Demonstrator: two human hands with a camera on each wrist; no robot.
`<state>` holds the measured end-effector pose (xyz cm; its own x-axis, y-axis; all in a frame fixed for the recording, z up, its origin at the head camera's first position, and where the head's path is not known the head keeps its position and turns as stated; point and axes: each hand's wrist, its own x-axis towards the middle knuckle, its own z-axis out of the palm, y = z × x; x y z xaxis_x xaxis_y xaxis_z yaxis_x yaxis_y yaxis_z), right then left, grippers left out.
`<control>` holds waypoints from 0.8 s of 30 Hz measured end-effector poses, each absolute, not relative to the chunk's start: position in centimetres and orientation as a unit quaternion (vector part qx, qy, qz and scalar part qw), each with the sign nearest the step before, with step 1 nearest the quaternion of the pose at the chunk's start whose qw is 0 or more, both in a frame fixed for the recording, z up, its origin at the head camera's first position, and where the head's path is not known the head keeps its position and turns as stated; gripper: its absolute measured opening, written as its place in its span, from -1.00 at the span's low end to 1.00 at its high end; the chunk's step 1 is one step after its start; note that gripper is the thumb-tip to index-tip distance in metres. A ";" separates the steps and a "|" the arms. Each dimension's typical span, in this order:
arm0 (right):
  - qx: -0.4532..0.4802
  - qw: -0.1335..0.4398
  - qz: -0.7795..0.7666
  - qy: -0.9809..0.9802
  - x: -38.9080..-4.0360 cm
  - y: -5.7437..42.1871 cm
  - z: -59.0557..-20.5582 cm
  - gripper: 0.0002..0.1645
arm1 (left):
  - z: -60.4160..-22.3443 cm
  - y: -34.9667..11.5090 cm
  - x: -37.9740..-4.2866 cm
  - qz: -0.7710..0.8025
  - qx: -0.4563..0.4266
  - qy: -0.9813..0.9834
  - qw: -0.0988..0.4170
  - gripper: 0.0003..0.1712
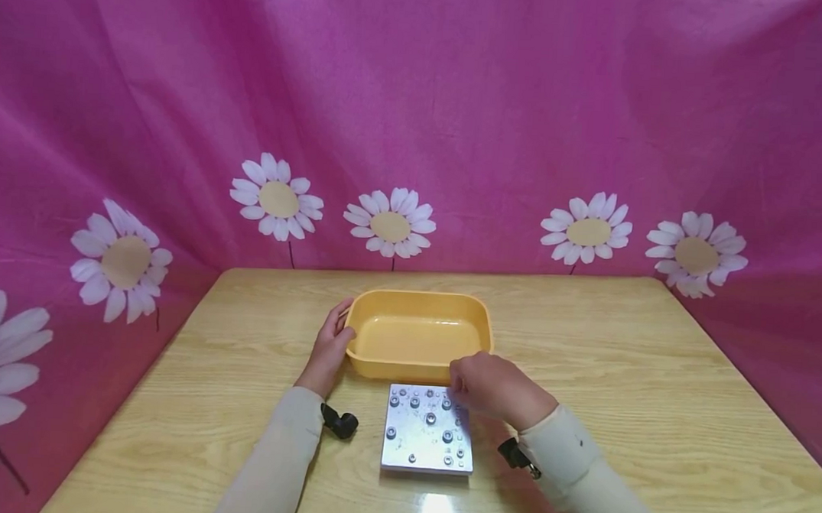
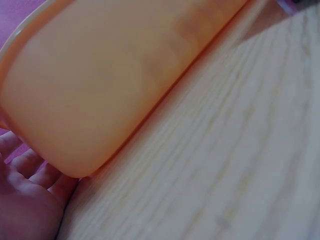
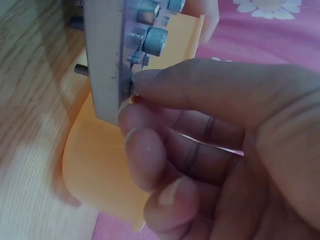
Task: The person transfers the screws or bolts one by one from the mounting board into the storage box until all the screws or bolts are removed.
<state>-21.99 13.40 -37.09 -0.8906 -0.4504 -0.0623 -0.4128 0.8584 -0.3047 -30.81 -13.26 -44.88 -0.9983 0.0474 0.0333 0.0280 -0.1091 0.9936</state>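
Observation:
A yellow plastic tub (image 1: 399, 371), with nothing visible inside, stands on the table. My left hand (image 1: 331, 350) grips its left end, thumb over the rim and fingers along the outside; part of that hand (image 2: 30, 200) shows beside the tub wall (image 2: 85, 100). In front of the tub lies a square metal plate (image 1: 413, 445) fitted with several socket-head bolts (image 1: 431, 419) of different sizes. Over the plate's far right corner, my right hand (image 1: 498, 386) has curled fingers. In the right wrist view its thumb and forefinger pinch a small bolt (image 3: 132, 89), mostly hidden, at the plate's edge (image 3: 106, 65).
The wooden table (image 1: 652, 420) extends around the tub and plate. A pink cloth (image 1: 472, 121) printed with daisies hangs behind and at both sides. Threaded bolt ends (image 3: 81, 70) stick out beneath the plate. Black wrist cameras (image 1: 340, 422) sit at both sleeves.

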 end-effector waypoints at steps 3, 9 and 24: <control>-0.222 0.067 -0.139 0.963 -22.1 13.3 -37.1 -0.88 | -45.6 -13.3 -31.3 0.745 0.026 0.666 0.002 -0.26; -0.220 0.070 -0.128 0.964 -22.2 13.3 -37.1 -0.86 | -45.6 -13.1 -31.2 0.738 0.022 0.674 -0.016 -0.27; -0.237 0.072 -0.129 0.960 -22.4 13.5 -37.3 -0.83 | -45.7 -13.1 -31.3 0.745 0.034 0.666 -0.013 -0.25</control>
